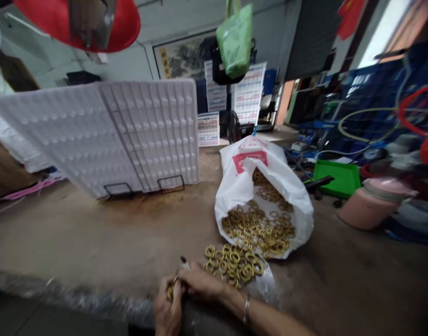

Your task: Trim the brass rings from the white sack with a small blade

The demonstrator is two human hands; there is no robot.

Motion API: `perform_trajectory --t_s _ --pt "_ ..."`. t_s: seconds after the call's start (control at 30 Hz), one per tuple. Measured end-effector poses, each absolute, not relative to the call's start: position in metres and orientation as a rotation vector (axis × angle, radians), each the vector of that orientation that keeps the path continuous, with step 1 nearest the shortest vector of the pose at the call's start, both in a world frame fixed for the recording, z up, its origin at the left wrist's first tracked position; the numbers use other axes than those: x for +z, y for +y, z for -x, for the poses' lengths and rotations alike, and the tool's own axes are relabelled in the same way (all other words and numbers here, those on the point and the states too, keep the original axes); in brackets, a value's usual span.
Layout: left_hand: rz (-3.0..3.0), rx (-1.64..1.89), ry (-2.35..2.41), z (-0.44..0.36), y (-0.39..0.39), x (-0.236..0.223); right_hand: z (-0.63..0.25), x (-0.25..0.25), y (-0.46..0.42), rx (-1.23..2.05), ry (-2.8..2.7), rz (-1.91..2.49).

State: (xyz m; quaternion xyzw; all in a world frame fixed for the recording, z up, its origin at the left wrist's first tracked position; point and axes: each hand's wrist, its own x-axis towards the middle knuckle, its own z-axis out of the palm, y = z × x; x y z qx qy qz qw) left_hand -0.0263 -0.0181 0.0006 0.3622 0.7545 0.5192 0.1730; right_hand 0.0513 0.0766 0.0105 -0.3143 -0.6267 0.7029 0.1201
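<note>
Close to the table's front edge, my left hand [169, 305] is closed around a few brass rings [169, 293]. My right hand [199, 282] meets it at the fingertips, closed on a slim tool [184, 263] with a dark tip; its kind cannot be made out. Just beyond my right hand lies a loose pile of brass rings [235, 263]. It spills from the mouth of a white woven sack [231, 186], which lies on its side with many more rings inside. A bit of clear plastic [268, 282] is beside the pile.
White moulded plastic trays [154, 130] stand upright on wire holders at the left. Right of the sack are a green tray [336, 177] and a pink jug [369, 205]. A red lamp shade [126, 28] and a green bag [235, 42] hang above the worktable [95, 233].
</note>
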Motion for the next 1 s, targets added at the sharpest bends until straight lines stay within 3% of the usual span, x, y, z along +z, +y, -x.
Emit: perform_trajectory --t_s 0.5,1.0 --pt "-0.651 1.440 1.457 0.032 -0.041 0.024 -0.070 0.026 0.044 2.002 -1.609 0.925" --pt "-0.537 1.395 1.217 0.027 -0.049 0.026 -0.084 0.022 0.032 1.721 -1.730 0.917"
